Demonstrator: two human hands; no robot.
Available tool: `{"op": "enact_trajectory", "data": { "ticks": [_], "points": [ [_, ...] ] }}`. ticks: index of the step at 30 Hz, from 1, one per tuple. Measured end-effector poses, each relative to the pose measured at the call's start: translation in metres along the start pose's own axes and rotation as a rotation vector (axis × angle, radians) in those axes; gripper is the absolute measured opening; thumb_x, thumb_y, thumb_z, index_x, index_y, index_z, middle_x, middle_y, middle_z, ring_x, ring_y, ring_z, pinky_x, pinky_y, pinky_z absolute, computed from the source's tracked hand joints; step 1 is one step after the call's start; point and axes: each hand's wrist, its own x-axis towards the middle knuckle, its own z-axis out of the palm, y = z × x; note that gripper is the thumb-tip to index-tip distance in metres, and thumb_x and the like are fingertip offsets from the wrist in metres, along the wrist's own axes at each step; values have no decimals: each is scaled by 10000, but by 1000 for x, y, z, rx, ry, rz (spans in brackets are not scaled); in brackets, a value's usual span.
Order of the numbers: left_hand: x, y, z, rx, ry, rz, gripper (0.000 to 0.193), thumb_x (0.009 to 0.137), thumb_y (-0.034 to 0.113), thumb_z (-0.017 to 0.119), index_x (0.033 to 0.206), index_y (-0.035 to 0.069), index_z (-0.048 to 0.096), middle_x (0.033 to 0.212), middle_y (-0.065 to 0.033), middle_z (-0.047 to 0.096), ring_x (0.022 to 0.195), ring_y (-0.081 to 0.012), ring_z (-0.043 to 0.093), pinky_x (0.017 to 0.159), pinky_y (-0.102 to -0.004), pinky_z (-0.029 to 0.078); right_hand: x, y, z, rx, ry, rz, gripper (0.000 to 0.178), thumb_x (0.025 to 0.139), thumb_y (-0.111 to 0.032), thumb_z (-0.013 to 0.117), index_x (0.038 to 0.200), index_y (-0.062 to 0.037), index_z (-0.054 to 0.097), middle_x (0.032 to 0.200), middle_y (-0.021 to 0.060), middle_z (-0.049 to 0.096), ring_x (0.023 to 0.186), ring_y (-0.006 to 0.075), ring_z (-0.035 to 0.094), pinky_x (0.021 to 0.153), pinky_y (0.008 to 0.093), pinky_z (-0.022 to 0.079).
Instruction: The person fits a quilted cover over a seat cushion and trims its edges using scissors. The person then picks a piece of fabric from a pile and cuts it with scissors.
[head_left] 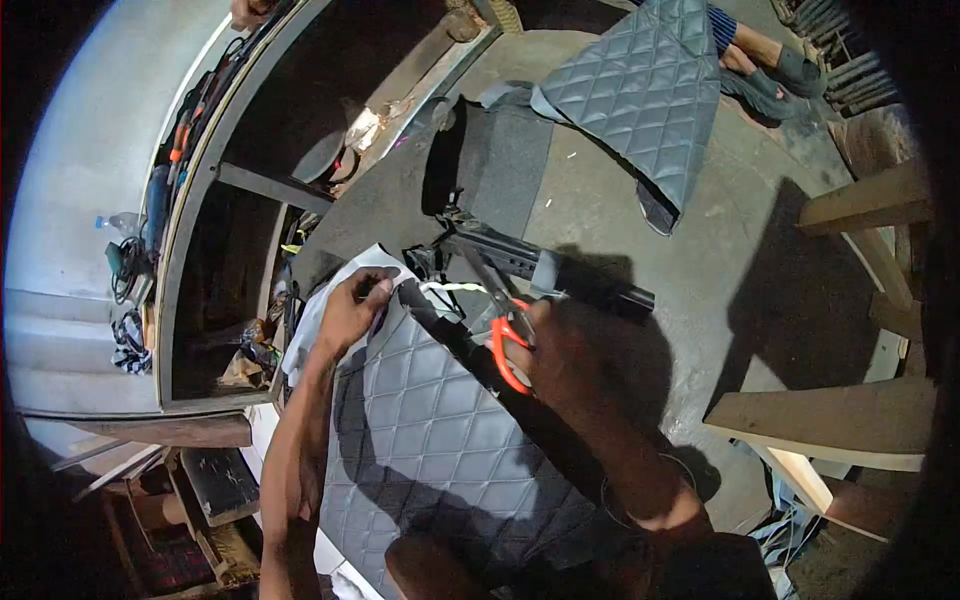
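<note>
A grey diamond-quilted sheet point(430, 410) with a black edge lies before me, partly in the shadow of my arms. My left hand point(355, 308) is closed on its upper corner, where a piece of white material point(318, 318) shows beside it. In my right hand point(540, 350) is a pair of scissors point(508, 345) with orange handles, its blades pointing up and away, past the sheet's dark edge. A thin whitish strip point(455, 287) runs from near the sheet's corner toward the scissors. Whether the blades are on any material is unclear.
Beyond the scissors a black metal mechanism point(510, 255) lies on the floor. Another quilted piece point(640, 85) is at the far right, near another person's feet point(765, 90). Wooden frames point(820, 420) stand at right. A cabinet point(230, 190) with tools along its edge is at left.
</note>
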Motion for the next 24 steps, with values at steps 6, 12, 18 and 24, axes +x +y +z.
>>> {"op": "enact_trajectory", "data": {
  "ticks": [6, 12, 18, 24],
  "points": [
    [-88, 50, 40, 418, 226, 129, 451, 1045, 318, 471, 1283, -39, 612, 1213, -300, 641, 1160, -451, 600, 1003, -470, 459, -56, 41, -44, -386, 338, -28, 559, 850, -158, 735, 1331, 2, 499, 1197, 255, 580, 1041, 447, 620, 885, 522, 517],
    [-71, 26, 46, 499, 84, -298, 721, 1069, 489, 259, 966, -101, 662, 967, -370, 637, 965, -554, 586, 871, -572, 443, -87, 0, -23, -9, 10, 33, 379, 953, -199, 632, 1234, 36, 535, 1246, 286, 529, 1116, 459, 576, 972, 505, 479],
    [-48, 14, 61, 511, 156, -285, 844, 1049, 550, 224, 814, -138, 651, 864, -399, 624, 884, -554, 585, 889, -577, 412, -30, 18, 33, 124, 88, -29, 368, 965, -214, 616, 1252, 3, 537, 1140, 268, 610, 962, 441, 664, 813, 514, 548],
    [-53, 0, 47, 469, 155, -363, 843, 1047, 569, 247, 835, -154, 624, 869, -404, 606, 910, -540, 562, 884, -576, 389, 54, 10, 76, -262, -142, 130, 409, 973, -233, 557, 1321, -18, 562, 903, 196, 733, 799, 368, 730, 692, 491, 558]
  ]
}}
